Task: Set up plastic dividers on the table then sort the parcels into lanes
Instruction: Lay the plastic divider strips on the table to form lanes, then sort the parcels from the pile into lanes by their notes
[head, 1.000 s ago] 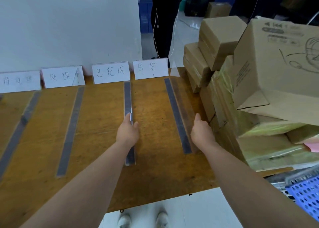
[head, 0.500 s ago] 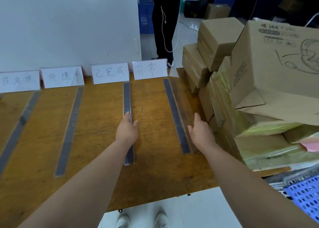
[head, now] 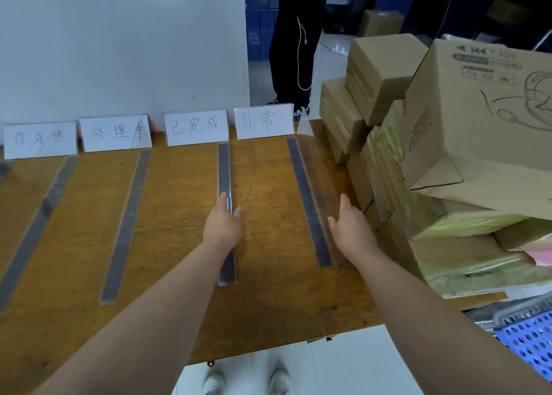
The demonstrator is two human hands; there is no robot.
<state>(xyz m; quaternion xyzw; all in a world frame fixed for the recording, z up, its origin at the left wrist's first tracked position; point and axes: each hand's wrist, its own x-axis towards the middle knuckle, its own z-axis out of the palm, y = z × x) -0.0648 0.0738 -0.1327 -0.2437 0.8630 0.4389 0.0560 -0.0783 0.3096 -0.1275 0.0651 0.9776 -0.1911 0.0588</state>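
parcel warehouse, stacked cardboard boxes (head: 448,143), blue crates (head: 260,21)

Both arms stretched fwd, mid-frame.
L hand (head: 222,225) at centre, fingers straight, palm down; R hand (head: 352,230) right of centre, fingers relaxed.

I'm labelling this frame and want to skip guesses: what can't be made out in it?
Head view only:
- Grip of the left hand on the divider beneath it: hidden by the hand's own back.
- Far-left divider: cut off by the left edge.
- Blue basket: cut off by the right edge.
- Lower parcels: partly hidden under the large carton.
- Leftmost sign: writing too faint to read surely.
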